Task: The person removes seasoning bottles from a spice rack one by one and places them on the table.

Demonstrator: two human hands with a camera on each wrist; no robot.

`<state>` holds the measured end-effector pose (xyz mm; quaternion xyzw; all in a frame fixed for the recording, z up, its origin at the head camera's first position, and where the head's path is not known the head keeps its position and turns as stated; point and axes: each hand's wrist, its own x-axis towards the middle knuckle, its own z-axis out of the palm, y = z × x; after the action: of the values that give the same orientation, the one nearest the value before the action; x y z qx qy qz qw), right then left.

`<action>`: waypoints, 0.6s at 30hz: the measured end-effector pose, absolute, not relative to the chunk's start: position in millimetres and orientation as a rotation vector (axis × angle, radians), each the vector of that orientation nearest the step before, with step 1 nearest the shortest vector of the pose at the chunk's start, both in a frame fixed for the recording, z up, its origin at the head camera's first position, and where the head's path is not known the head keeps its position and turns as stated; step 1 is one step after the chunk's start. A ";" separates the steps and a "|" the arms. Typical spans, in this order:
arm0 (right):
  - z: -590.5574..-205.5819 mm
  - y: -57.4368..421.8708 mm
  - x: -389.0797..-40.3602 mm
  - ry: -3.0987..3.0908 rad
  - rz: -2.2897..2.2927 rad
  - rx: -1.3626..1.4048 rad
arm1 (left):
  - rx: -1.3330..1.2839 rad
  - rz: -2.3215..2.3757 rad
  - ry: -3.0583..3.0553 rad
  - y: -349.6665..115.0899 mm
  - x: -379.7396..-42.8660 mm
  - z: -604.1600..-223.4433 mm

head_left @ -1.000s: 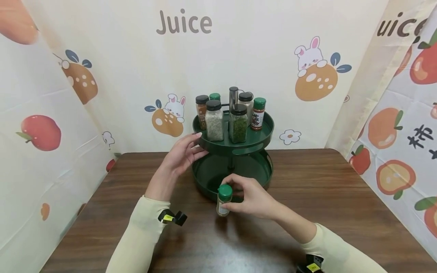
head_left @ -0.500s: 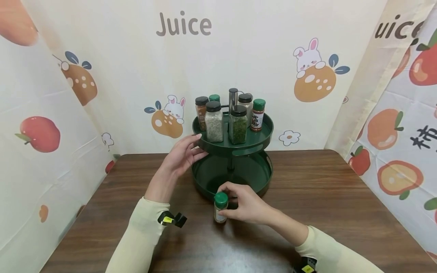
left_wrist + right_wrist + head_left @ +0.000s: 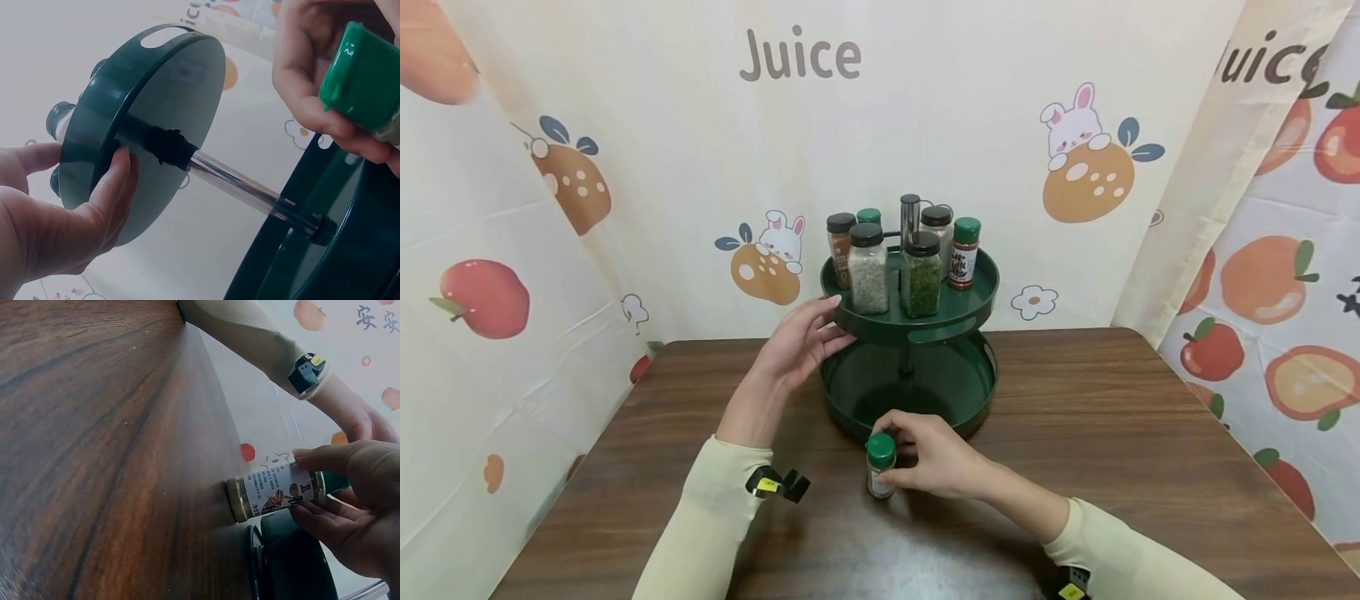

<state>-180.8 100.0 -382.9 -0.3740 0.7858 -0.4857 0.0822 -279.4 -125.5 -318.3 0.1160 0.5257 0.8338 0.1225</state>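
Pinching green-capped jar (image 3: 879,460) in right grip (image 3: 934,457), lower centre of head frame; clasping upper green tray (image 3: 880,328) by rim in left grip (image 3: 796,346), left of centre.

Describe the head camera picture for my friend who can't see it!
A person's right hand holds a small green-capped jar in front of a green two-tier rack, while the left hand grips its upper tier. Spice jars with black or green caps stand there, and behind the brown table hangs a bunny-and-fruit backdrop.
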 end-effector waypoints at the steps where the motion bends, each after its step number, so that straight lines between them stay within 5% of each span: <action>1: -384.9 99.7 -181.2 2.353 -1.451 -1.122 | 0.339 2.432 1.535 -125.4 -279.1 -318.5; 10: -411.8 103.8 -195.5 2.390 -1.418 -1.200 | 0.322 2.433 1.536 -124.4 -278.6 -318.8; 18: -396.2 111.6 -197.3 2.394 -1.475 -1.182 | 0.315 2.423 1.552 -124.4 -279.2 -319.0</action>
<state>-197.3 111.6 -396.2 -0.3873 0.7839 -0.4831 0.0457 -279.2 -124.4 -319.0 0.1080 0.5322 0.8306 0.1230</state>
